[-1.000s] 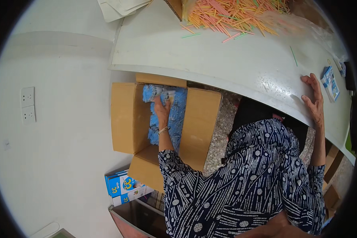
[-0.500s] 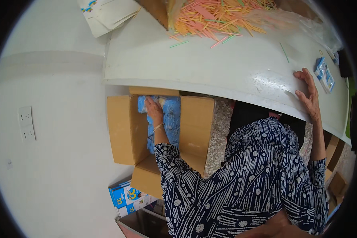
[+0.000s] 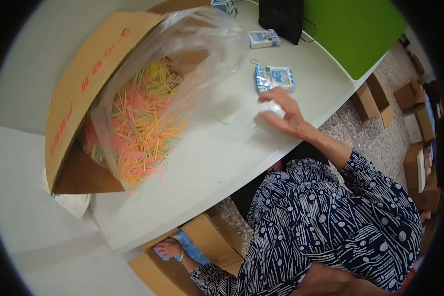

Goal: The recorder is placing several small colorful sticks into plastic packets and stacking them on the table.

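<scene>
fingers [image 3: 270, 94] of the right hand [image 3: 283, 116] are spread and loose on the white table [image 3: 217, 158], gripping nothing; their tips lie just below a blue-and-white packet [image 3: 275, 78]. a second packet [image 3: 264, 38] sits farther up the table, near a black bag [image 3: 281, 17]. the left hand [image 3: 168, 248] reaches down into an open cardboard box [image 3: 207, 241] under the table edge, resting on blue packs [image 3: 192, 249] inside; whether its fingers grip one i cannot tell. on the table's left side a large carton [image 3: 79, 84] lies tipped over, with a clear plastic bag [image 3: 182, 54] spilling out of it. thin pink, yellow and green sticks [image 3: 138, 133] fill the bag and spread onto the tabletop. more cardboard boxes [image 3: 375, 98] stand on the speckled floor at right.
</scene>
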`<state>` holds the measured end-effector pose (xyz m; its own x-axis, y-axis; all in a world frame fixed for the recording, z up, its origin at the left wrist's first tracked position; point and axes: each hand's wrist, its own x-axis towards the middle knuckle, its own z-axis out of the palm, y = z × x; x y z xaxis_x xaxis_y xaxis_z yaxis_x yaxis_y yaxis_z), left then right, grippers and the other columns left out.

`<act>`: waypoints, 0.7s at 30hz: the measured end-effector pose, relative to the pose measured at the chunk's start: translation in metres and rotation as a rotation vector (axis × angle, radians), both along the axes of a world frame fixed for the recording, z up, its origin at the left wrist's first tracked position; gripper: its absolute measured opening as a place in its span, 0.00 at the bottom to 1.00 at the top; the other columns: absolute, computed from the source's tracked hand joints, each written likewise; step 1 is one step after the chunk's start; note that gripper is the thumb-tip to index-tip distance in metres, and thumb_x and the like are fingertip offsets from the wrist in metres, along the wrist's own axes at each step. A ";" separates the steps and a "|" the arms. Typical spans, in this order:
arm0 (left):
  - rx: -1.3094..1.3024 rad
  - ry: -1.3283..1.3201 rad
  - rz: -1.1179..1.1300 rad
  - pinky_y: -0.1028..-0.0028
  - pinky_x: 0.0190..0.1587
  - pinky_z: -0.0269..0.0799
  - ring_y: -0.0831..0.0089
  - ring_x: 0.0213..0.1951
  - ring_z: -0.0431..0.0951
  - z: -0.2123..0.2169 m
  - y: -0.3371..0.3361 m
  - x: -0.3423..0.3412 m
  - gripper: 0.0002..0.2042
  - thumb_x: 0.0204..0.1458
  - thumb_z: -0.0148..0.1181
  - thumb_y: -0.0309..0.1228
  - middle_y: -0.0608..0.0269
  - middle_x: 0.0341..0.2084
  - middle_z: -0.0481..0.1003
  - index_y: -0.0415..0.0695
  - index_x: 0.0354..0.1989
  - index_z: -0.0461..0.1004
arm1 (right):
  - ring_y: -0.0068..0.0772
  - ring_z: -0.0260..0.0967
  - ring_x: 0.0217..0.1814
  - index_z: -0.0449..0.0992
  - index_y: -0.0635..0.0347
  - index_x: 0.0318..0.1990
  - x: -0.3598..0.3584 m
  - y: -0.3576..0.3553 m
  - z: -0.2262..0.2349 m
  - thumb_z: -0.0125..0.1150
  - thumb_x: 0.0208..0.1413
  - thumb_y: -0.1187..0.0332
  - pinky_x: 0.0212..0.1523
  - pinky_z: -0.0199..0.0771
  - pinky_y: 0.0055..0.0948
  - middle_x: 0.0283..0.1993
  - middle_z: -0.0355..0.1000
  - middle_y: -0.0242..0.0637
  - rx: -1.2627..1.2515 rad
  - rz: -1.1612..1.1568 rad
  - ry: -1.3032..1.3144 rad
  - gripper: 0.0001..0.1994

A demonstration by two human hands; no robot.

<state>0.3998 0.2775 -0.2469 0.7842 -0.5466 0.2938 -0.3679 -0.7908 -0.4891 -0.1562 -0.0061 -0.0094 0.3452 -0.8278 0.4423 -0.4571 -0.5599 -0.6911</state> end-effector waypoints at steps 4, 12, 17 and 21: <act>-0.043 0.232 0.083 0.51 0.43 0.62 0.52 0.51 0.64 0.063 -0.030 -0.031 0.35 0.46 0.56 0.55 0.50 0.62 0.53 0.49 0.59 0.59 | 0.44 0.63 0.49 0.70 0.63 0.47 -0.056 -0.036 -0.006 0.65 0.46 0.63 0.51 0.62 0.37 0.45 0.69 0.43 -0.333 -0.566 0.153 0.21; -0.344 -0.026 -0.267 0.52 0.52 0.59 0.47 0.56 0.59 0.170 -0.054 -0.117 0.30 0.49 0.58 0.49 0.47 0.62 0.52 0.47 0.58 0.62 | 0.43 0.62 0.49 0.77 0.62 0.40 -0.094 -0.080 -0.041 0.61 0.48 0.63 0.53 0.59 0.40 0.43 0.72 0.41 0.081 -0.525 0.126 0.14; -0.607 0.011 -0.837 0.51 0.56 0.55 0.47 0.58 0.58 0.232 -0.111 -0.196 0.19 0.53 0.56 0.38 0.43 0.59 0.55 0.40 0.50 0.69 | 0.40 0.63 0.49 0.79 0.59 0.35 -0.097 -0.077 -0.045 0.59 0.49 0.69 0.52 0.57 0.38 0.43 0.73 0.36 -0.141 -0.578 0.099 0.08; -0.751 0.376 -1.156 0.53 0.59 0.50 0.50 0.60 0.56 0.272 -0.173 -0.277 0.19 0.50 0.59 0.31 0.46 0.58 0.58 0.39 0.50 0.68 | 0.38 0.64 0.48 0.77 0.58 0.36 -0.073 -0.049 -0.011 0.62 0.46 0.70 0.51 0.57 0.38 0.45 0.71 0.35 -0.441 -0.579 0.146 0.08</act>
<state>0.1225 0.1048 0.0255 0.1083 -0.7317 0.6729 -0.9847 0.0139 0.1736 -0.2290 -0.0549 -0.0201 -0.0116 -0.6514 0.7586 -0.8335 -0.4128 -0.3672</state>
